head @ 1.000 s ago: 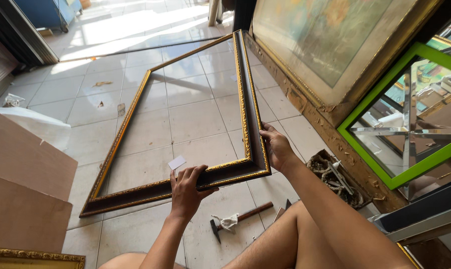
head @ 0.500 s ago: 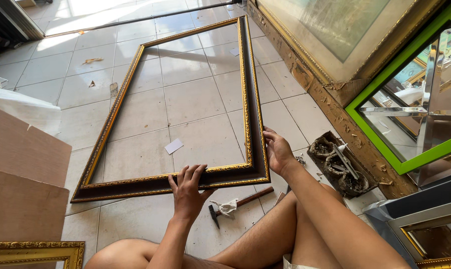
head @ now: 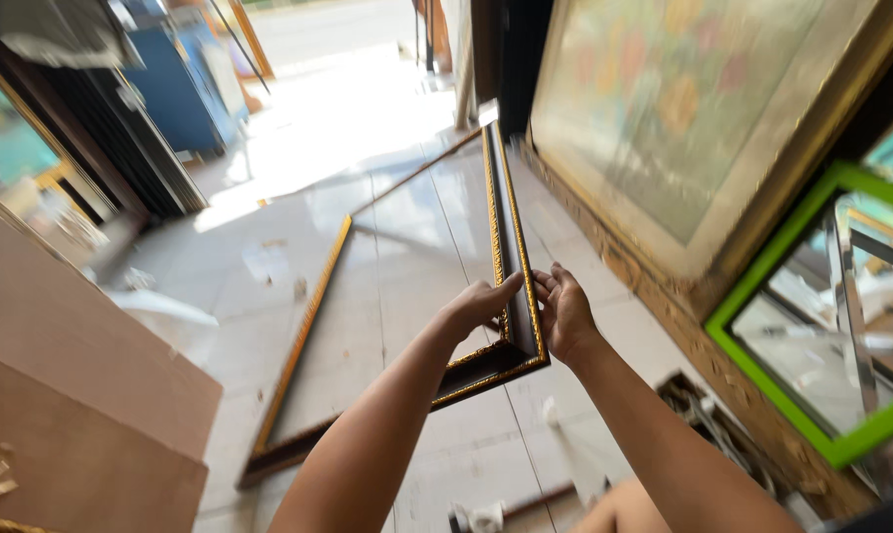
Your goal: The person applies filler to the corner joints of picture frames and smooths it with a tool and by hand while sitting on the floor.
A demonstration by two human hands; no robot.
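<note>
Frame: a large empty picture frame (head: 506,237), dark brown with gold ornamental edging, is tilted up at its right side. Its near right corner is raised off the floor; its left rail (head: 303,341) runs low along the tiles, from the near left to the far middle.

Left hand (head: 481,308): placed on the inner side of the right rail, just above the near right corner. The grip is partly closed, with the thumb stretched toward the rail and the fingers curled against the inner edge.

Right hand (head: 565,316): placed on the outer side of the same rail, opposite the left hand. The grip is curled around the outer gold edge, and the fingertips show over the rail's face.

Hand spacing: both hands sit close together at the same corner, with the rail between them.

Floor (head: 417,237): pale glossy tiles, brightly sunlit at the far end.

Right side: a large framed floral painting (head: 683,118) leans against the wall. Nearer stands a green-framed mirror (head: 821,326).

Left side: brown cardboard sheets (head: 81,395) stand at the near left. Farther off is a blue cabinet (head: 185,79).

Near edge: a hammer (head: 506,511) lies on the tiles below the forearms, partly cut off by the picture border. A box of metal parts (head: 718,434) sits near the right, blurred.
</note>
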